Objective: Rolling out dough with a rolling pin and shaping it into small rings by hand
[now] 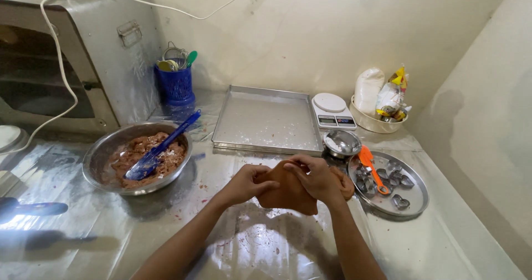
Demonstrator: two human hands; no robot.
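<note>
Hands at centre: my left hand (246, 183) and right hand (316, 177) both grip a brown dough sheet (288, 194) above the tabletop (443, 241), beside a round tray (413, 205) of cutters.

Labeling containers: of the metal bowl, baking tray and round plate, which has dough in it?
The round metal bowl at left: it holds brown dough and a blue spatula. The baking tray is only flour-dusted; the round plate holds cookie cutters.

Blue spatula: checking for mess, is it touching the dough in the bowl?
Touching. The head view shows the spatula blade resting in the dough inside the bowl.
</note>
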